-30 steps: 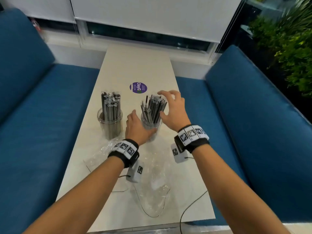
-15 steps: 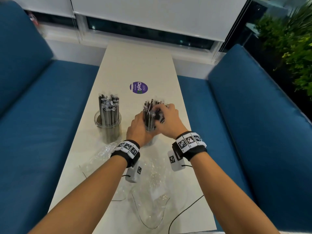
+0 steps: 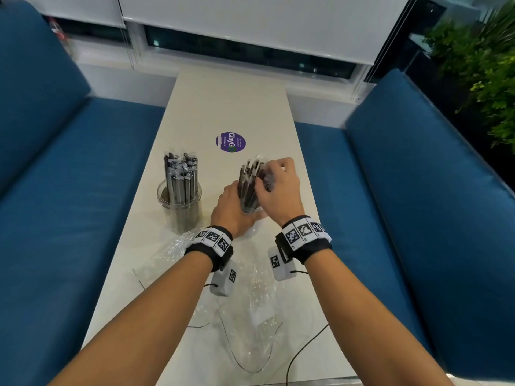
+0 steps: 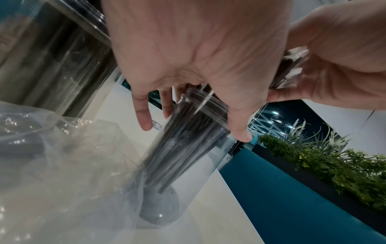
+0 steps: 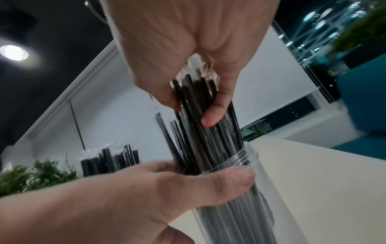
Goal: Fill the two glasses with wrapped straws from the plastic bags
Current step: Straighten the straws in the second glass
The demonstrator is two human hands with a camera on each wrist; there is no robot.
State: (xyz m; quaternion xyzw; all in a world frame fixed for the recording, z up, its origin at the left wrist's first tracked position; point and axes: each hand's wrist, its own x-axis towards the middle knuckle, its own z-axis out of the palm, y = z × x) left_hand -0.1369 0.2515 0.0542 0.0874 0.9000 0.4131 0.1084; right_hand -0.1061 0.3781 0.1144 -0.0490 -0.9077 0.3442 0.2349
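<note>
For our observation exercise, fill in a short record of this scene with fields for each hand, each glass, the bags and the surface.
left hand: grips the right glass near its rim
right hand: fingers curled round the straws standing in that glass
left glass: upright, packed with wrapped straws, untouched
bags: clear, crumpled flat near the table's close end
table: pale, with a purple round sticker
seats: blue benches on both sides
</note>
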